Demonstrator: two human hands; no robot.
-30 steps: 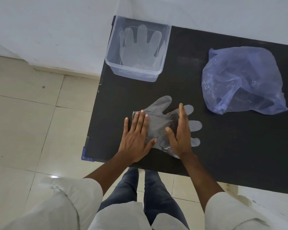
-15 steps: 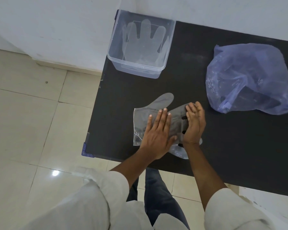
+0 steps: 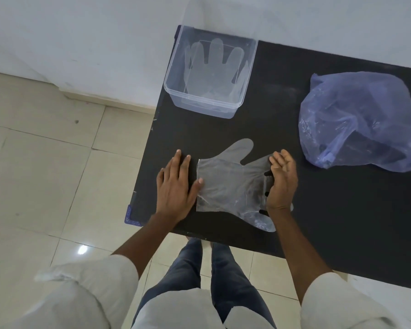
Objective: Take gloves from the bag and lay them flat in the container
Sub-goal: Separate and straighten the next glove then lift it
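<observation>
A clear plastic glove (image 3: 230,184) lies flat on the black table (image 3: 342,210) near its front left corner, cuff to the left, thumb pointing away. My left hand (image 3: 176,188) rests flat on the table beside the cuff, its thumb tip touching the glove's edge. My right hand (image 3: 281,181) presses edge-on over the glove's fingers, hiding most of them. A clear square container (image 3: 173,93) stands at the table's back left corner with a clear glove (image 3: 215,67) lying flat inside. A crumpled blue plastic bag (image 3: 358,119) sits to the right.
The table's left edge drops to a beige tiled floor (image 3: 45,174). A white wall (image 3: 81,39) runs behind the table. My legs stand at the front edge.
My left hand slid left off the glove's palm to the cuff edge. My right hand stayed over the glove's fingers. The glove now lies smoother and more exposed.
</observation>
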